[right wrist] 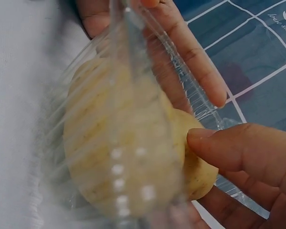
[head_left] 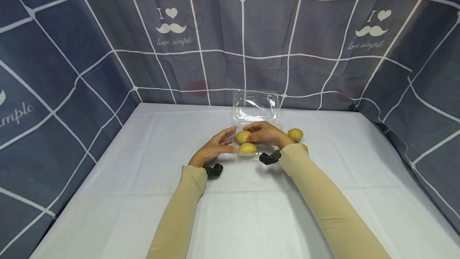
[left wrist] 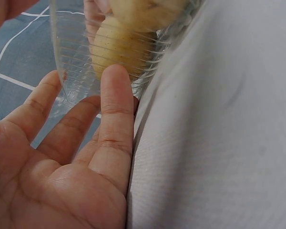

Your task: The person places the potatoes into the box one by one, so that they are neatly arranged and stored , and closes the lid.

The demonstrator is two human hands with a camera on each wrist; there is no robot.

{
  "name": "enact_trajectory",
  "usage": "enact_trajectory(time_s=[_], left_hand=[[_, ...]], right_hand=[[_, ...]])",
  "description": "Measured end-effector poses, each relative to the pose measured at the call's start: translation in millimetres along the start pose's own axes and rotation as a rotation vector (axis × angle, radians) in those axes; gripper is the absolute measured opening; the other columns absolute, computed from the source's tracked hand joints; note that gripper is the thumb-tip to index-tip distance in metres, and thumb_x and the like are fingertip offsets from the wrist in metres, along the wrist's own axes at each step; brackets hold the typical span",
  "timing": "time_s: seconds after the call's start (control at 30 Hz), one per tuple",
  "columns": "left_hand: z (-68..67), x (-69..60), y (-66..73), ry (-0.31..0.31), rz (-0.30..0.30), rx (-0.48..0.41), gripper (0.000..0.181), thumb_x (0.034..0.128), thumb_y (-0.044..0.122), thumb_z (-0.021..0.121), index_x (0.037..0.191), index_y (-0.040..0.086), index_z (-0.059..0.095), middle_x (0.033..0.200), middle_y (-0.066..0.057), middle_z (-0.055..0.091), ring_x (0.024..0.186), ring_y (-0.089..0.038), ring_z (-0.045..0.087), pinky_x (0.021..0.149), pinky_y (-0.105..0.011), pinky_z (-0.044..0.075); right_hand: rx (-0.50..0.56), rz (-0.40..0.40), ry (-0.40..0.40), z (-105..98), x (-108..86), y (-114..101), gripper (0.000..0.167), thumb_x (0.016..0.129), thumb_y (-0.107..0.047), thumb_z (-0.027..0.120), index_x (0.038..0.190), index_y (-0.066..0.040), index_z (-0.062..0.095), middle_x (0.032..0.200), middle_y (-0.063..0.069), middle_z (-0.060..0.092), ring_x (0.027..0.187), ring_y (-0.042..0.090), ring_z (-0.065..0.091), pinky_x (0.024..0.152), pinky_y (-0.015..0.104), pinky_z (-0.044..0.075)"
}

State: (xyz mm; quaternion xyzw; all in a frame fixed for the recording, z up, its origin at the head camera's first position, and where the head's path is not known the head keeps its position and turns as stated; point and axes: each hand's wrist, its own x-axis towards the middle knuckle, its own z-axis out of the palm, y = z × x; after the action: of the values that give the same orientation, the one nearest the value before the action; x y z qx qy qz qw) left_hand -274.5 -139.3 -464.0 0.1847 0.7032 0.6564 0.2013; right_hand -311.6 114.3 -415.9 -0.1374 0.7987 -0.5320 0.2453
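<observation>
right grip [head_left: 266, 132] pinching potato [head_left: 242, 136], box [head_left: 248, 155] 10 o'clock | left grip [head_left: 214, 147] loose, 9 o'clock | best: brace box, release softly

- Clear plastic clamshell [head_left: 256, 109]: open, lid raised at back
- Two yellow potatoes [head_left: 247, 148]: inside, toward its left
- Two more potatoes [head_left: 295, 134]: outside, right, one partly hidden

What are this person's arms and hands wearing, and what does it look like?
The left sleeve and right sleeve are long and beige. A small black device shows at the left wrist, another at the right. The left hand and right hand wear no gloves.
</observation>
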Motion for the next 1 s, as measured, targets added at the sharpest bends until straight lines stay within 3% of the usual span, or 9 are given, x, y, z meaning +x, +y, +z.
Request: enact_trajectory(time_s=[0.2, 0.3, 0.57, 0.83, 1.0], left_hand=[[0.3, 1.3, 0.3, -0.002, -0.004, 0.002, 0.090, 0.0953, 0.000, 0.074, 0.172, 0.011, 0.029, 0.179, -0.012, 0.024, 0.161, -0.040, 0.028, 0.130, -0.051, 0.028], [0.4, 1.1, 0.0, -0.006, 0.001, 0.001, 0.090, 0.0957, 0.000, 0.074, 0.172, 0.010, 0.028, 0.179, -0.013, 0.024, 0.161, -0.041, 0.028, 0.130, -0.051, 0.029], [0.5, 1.3, 0.4, -0.009, 0.004, 0.001, 0.090, 0.0957, -0.001, 0.074, 0.172, 0.009, 0.027, 0.179, -0.015, 0.023, 0.161, -0.041, 0.028, 0.131, -0.052, 0.028], [0.3, 0.3, 0.8, -0.009, 0.004, -0.001, 0.091, 0.0955, 0.001, 0.075, 0.172, 0.008, 0.027, 0.178, -0.016, 0.023, 0.161, -0.042, 0.028, 0.131, -0.053, 0.028], [-1.0, 0.8, 0.2, -0.013, 0.008, 0.010, 0.092, 0.0951, 0.002, 0.075, 0.172, 0.009, 0.026, 0.179, -0.016, 0.022, 0.162, -0.042, 0.027, 0.131, -0.053, 0.027]], right_hand=[[-0.090, -0.048, 0.017, -2, -5.3, -7, 0.057, 0.094, -0.005, 0.074, 0.148, 0.010, 0.059, 0.149, 0.028, 0.061, 0.131, 0.033, 0.062, 0.112, 0.040, 0.053], [-0.100, -0.083, 0.016, -4, -8.0, -10, 0.057, 0.094, -0.004, 0.073, 0.147, 0.012, 0.058, 0.149, 0.030, 0.061, 0.138, 0.042, 0.058, 0.117, 0.048, 0.049], [-0.081, -0.134, 0.022, -9, -11.1, -15, 0.053, 0.097, 0.000, 0.069, 0.145, 0.016, 0.056, 0.147, 0.036, 0.059, 0.136, 0.047, 0.059, 0.113, 0.048, 0.053], [-0.047, -0.157, 0.006, -15, -16.8, -16, 0.053, 0.099, 0.002, 0.066, 0.149, 0.014, 0.054, 0.145, 0.036, 0.060, 0.125, 0.033, 0.066, 0.102, 0.034, 0.059], [-0.039, -0.200, -0.035, -19, -25.0, -17, 0.052, 0.100, 0.002, 0.067, 0.149, 0.016, 0.052, 0.143, 0.036, 0.062, 0.130, 0.042, 0.064, 0.102, 0.033, 0.058]])
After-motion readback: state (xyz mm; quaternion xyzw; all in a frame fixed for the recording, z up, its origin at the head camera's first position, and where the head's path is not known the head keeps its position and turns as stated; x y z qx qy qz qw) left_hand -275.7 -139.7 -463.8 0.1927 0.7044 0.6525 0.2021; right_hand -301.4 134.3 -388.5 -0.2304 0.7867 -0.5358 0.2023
